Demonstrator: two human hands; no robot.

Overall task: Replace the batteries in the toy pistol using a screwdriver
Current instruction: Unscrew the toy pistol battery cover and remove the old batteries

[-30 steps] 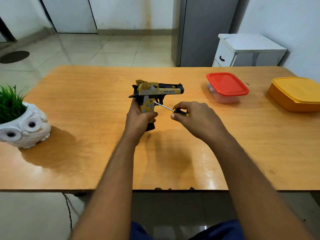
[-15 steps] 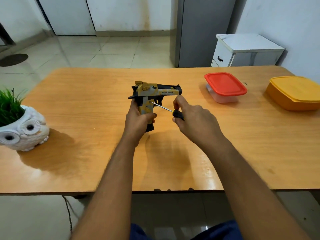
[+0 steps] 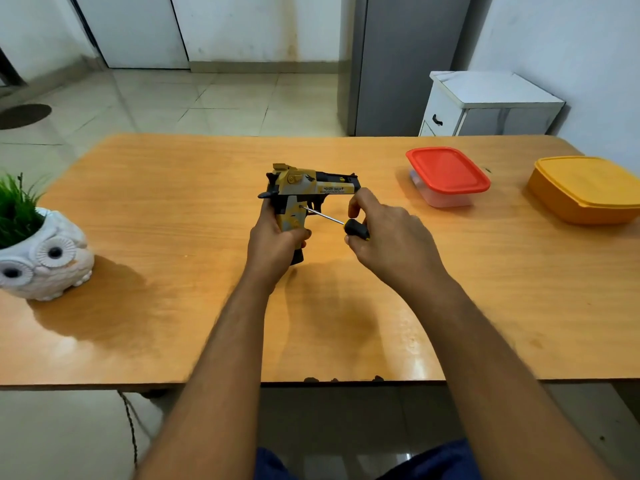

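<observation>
A yellow, grey and black toy pistol stands upright above the middle of the wooden table, barrel pointing right. My left hand grips its handle from below. My right hand holds a small screwdriver by its black handle, fingers curled round it with the forefinger raised. The thin metal shaft runs up to the left and its tip touches the side of the pistol grip. No batteries are in sight.
A clear box with a red lid stands at the right, an orange lidded box farther right near the table's edge. A white owl planter with green grass sits at the left. A white cabinet stands behind the table.
My right hand has turned on the screwdriver handle, its forefinger lifting off. The pistol and my left hand stay in place, the tip still against the grip.
</observation>
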